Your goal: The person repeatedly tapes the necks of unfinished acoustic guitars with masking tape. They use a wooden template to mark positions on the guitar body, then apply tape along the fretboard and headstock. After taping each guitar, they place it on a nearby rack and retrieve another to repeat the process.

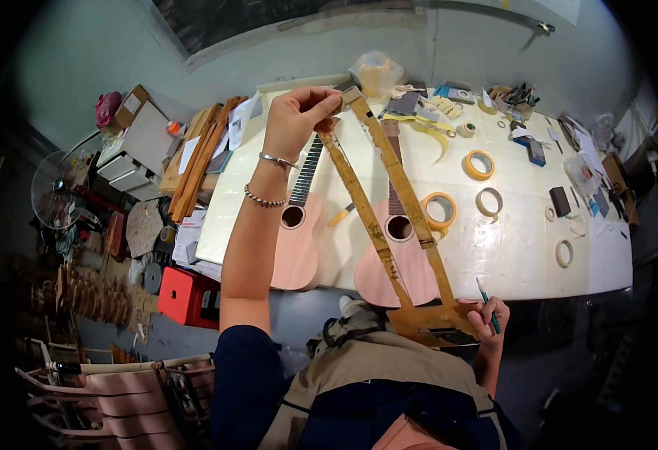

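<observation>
A long, worn yellow-brown frame (423,236), made of two strips joined to a broad lower piece, slants in front of me above the table's near edge. My left hand (304,118) is raised and pinches its far end. At the near right corner, my right hand (488,319) grips the broad piece. A slim green-handled tool (492,313) with a pale tip is also held in those right fingers; its exact kind is unclear. Behind the frame lie two unfinished small guitars, the left one (297,251) and the right one (378,270), partly covered by the strips.
Tape rolls, one orange (479,165) among them, lie on the white table (524,259). Yellow strips (438,142) and a plastic bag (376,71) are at the back. Wooden boards (205,161), a red stool (186,297) and a fan (59,184) stand left.
</observation>
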`<state>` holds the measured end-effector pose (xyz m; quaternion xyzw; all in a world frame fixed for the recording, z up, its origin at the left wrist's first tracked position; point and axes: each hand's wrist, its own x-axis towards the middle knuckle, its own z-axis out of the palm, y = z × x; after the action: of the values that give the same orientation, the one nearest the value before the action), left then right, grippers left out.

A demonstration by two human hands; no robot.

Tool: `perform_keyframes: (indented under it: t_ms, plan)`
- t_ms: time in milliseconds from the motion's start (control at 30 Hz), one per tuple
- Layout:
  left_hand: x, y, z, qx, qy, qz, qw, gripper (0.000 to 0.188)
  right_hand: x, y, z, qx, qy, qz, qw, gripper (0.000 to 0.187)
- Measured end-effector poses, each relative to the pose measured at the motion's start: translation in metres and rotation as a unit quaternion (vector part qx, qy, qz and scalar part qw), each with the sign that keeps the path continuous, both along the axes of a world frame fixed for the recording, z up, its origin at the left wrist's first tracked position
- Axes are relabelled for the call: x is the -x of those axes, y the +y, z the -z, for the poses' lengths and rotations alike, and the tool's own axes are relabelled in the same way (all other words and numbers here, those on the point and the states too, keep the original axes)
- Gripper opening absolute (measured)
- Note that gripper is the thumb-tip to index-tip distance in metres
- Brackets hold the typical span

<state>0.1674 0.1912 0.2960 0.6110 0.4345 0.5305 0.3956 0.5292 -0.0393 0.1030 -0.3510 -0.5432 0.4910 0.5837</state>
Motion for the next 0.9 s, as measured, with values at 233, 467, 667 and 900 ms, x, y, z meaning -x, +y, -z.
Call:
perform_keyframes:
  t_ms: [233, 467, 667, 900]
  plan:
    - [0.032, -0.003, -0.018, 0.098, 0.181, 0.09, 0.974, 0.02, 0.008, -0.003, 0.007, 0.053, 0.046, -0.033, 0.997, 0.035]
    - [0.098, 0.001, 0.023, 0.171, 0.141, 0.072, 0.972, 0.021, 0.052, 0.005, 0.004, 0.099, 0.021, -0.055, 0.993, 0.033]
    - [0.232, 0.024, 0.169, -0.047, 0.382, -0.177, 0.906, 0.061, 0.149, 0.057, 0.012, 0.126, 0.034, -0.044, 0.99, 0.029]
    - [0.235, -0.112, 0.315, 0.098, 0.096, -0.027, 0.99, 0.065, 0.304, 0.133, 0.082, 0.108, -0.013, 0.161, 0.981, 0.029]
